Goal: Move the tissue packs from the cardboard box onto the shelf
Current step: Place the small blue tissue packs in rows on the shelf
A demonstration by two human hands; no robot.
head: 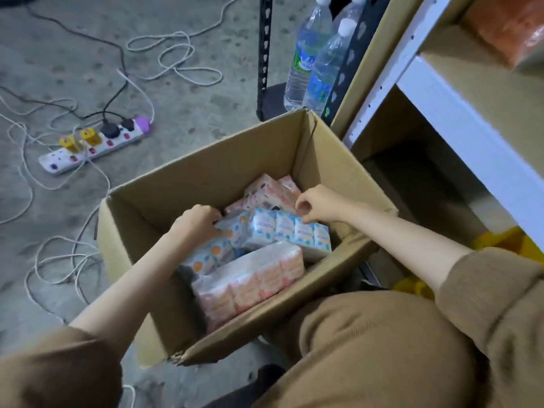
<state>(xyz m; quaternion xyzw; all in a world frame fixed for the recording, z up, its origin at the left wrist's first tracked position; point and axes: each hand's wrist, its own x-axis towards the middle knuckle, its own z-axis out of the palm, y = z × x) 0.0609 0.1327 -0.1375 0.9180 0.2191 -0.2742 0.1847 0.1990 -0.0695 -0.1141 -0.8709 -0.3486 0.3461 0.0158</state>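
An open cardboard box [212,172] stands on the concrete floor with several tissue packs inside. A blue-and-white tissue pack [290,231] lies across the middle. My left hand [198,220] grips its left end. My right hand [319,204] pinches its wrapper at the right end. A pink tissue pack [250,285] lies at the near side, another pink pack [270,192] at the far side, and an orange-dotted pack [206,257] leans at the left. The shelf [459,113], white-framed with a brown board, rises on the right.
A power strip [97,144] with plugs and tangled cables lies on the floor at the left. Water bottles [321,60] stand behind a black perforated post [264,54]. An orange bundle [506,28] sits on the upper shelf. Yellow items [500,240] lie under the shelf. My knee is beside the box.
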